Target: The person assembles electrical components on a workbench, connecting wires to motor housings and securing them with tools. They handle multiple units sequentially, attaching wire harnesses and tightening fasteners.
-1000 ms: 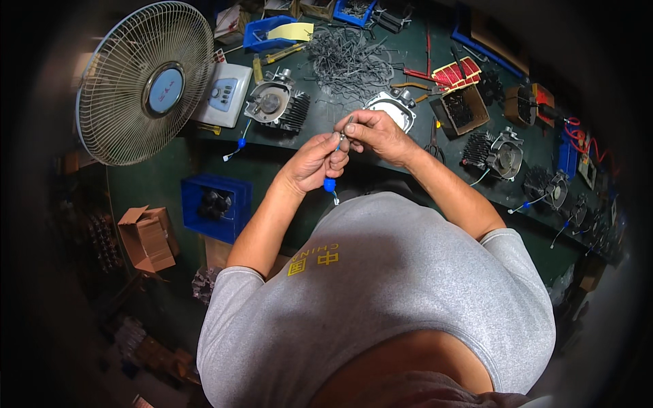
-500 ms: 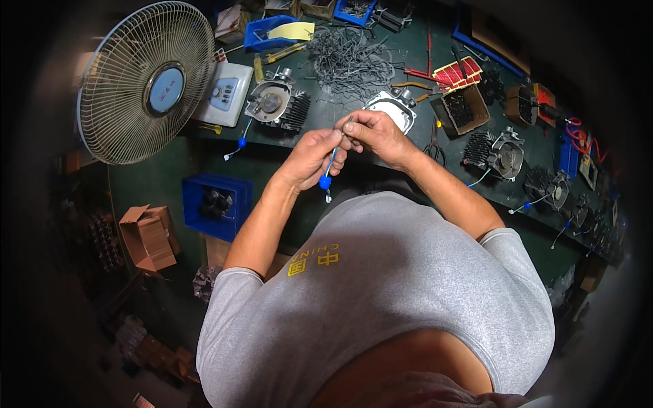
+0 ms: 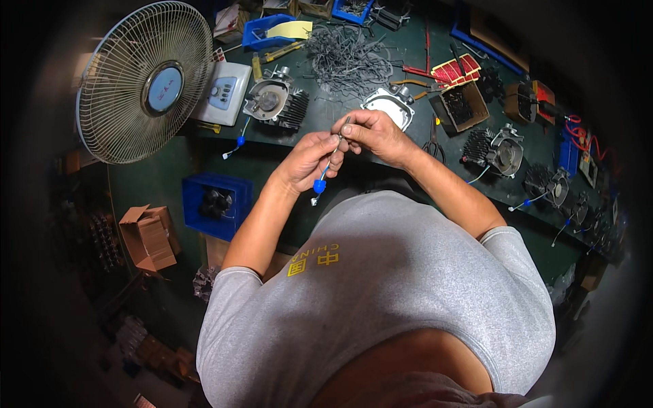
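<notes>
My hands meet at the bench's front edge. Closed fingers of my left hand (image 3: 307,162) pinch a thin white-and-blue cable (image 3: 326,171). From that hand the cable hangs down, with a blue bead-like piece (image 3: 320,185) on it and a small white connector (image 3: 314,201) at its end. Thumb and fingers of my right hand (image 3: 381,138) pinch a thin dark tube-like piece (image 3: 349,121) at the cable's upper end; how the two join is hidden by the fingertips. Just beyond the right hand lies a round metal housing (image 3: 390,109) with a white inside.
A finned metal motor part (image 3: 275,102) with a similar cable sits left, beside a large fan (image 3: 163,88). Ahead spreads a pile of thin grey strips (image 3: 347,61). Scissors (image 3: 433,144), a carton of dark small parts (image 3: 462,107) and another finned part (image 3: 500,153) lie right.
The hanging cable end with its blue piece and white connector has swung slightly left and down. Both hands stay almost in place, still pinching.
</notes>
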Motion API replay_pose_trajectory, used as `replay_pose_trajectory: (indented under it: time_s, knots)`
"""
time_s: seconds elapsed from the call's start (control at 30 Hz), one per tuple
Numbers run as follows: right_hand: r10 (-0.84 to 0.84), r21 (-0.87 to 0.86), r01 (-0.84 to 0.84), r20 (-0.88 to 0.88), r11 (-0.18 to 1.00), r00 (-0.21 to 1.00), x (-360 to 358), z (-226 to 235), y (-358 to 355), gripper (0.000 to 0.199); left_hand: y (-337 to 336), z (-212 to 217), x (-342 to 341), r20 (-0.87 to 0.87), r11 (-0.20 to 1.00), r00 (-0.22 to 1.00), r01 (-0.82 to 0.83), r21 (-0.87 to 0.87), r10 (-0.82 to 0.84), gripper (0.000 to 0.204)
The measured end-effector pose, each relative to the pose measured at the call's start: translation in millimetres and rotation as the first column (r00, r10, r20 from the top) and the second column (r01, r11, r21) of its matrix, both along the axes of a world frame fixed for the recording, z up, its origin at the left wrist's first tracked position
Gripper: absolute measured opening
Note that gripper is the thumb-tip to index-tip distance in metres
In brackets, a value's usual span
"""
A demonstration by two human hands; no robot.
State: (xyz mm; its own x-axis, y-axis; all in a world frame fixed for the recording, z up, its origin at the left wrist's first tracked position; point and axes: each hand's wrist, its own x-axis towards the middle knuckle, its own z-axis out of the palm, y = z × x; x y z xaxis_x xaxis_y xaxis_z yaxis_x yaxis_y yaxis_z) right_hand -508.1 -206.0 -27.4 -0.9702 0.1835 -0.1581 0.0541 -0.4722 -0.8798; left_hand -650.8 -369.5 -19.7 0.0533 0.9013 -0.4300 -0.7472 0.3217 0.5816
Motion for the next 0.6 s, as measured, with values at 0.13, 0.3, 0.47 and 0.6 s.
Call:
replay_pose_trajectory:
  time_s: [0.13,0.3,0.47,0.6]
  knots:
    - [-0.040,0.044,0.039,0.014,0.998,0.999,1,0,-4,0.026,-1,7,2,-0.162,1.000,0.987,-0.015,-0.016,0.012,0.029]
    - [-0.156,0.069,0.151,0.081,0.986,0.984,-1,-2,-10,0.025,6,17,3,-0.351,0.999,0.936,-0.030,-0.045,0.012,0.026]
    - [-0.249,0.036,0.246,0.167,0.968,0.954,-1,-14,-7,0.024,9,8,13,-0.610,0.993,0.791,-0.105,-0.056,0.049,0.021]
    - [-0.304,0.031,0.305,0.215,0.952,0.928,1,-17,-7,0.026,9,-2,18,-0.722,0.986,0.688,-0.162,-0.048,0.078,0.018]
